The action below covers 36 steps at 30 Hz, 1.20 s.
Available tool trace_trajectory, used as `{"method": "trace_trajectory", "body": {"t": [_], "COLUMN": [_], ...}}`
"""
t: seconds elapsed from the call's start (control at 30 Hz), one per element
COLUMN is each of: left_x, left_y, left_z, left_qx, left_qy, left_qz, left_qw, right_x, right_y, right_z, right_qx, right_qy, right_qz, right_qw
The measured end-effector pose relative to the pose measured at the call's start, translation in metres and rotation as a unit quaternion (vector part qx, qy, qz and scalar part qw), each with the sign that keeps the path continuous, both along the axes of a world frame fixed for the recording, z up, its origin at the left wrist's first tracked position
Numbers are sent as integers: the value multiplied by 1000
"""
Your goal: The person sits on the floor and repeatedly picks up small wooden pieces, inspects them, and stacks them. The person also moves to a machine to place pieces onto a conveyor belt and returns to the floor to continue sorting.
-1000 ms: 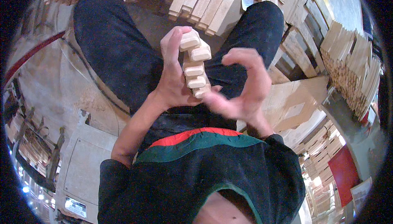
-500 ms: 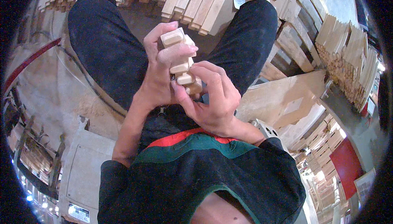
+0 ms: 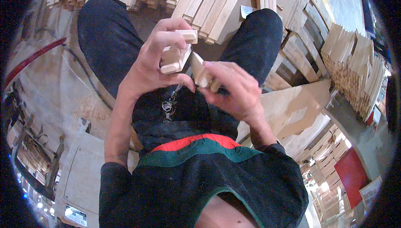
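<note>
My left hand is curled around several pale wooden pieces with chamfered ends, its fingers passing over and between them. The thumb sticks out to the right below them. Just to the right, my right hand grips further wooden pieces, pinched between fingers and thumb. Its fingers are a little blurred, and how far those pieces reach under the palm is hidden. Both hands are above my lap, and the two bunches are apart at their lower ends. A metal key ring with a chain hangs at my waist below the left hand.
Rows of long wooden strips lie beyond my knees. A pallet and a tall stack of wood strips stand at the right. A brown board lies by my right side; a pale cabinet is at the left.
The hands have drawn apart. The right hand has moved rightward with some wooden pieces, while the left keeps the rest and has tilted. The key ring has come into view.
</note>
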<state>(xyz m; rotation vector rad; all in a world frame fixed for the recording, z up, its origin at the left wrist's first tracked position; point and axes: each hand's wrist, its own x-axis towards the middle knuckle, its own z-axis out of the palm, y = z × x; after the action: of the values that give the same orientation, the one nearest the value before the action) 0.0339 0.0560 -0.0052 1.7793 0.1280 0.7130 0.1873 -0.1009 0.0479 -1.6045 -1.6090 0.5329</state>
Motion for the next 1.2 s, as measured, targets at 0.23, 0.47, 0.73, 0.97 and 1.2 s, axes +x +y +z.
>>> {"method": "trace_trajectory", "body": {"t": [0.23, 0.47, 0.73, 0.97, 1.2], "left_x": [-5, -5, 8, 9, 9], "left_y": [-15, -27, -47, -45, -41], "left_z": [7, 21, 13, 13, 18], "left_qx": [-120, -27, 10, -72, -36], "left_qy": [57, 108, 135, 109, 115], "left_qz": [46, -42, 19, -29, -2], "left_qw": [990, 993, 991, 991, 993], "right_x": [22, 46, 31, 15, -7], "right_y": [3, 30, 28, 32, 38], "right_z": [-37, -44, -57, -48, -65], "right_qx": [-12, -83, -26, 9, 142], "right_qy": [181, 340, 452, 560, 469], "right_qz": [-121, 119, 101, -28, -92], "right_qw": [976, 929, 886, 828, 867]}}
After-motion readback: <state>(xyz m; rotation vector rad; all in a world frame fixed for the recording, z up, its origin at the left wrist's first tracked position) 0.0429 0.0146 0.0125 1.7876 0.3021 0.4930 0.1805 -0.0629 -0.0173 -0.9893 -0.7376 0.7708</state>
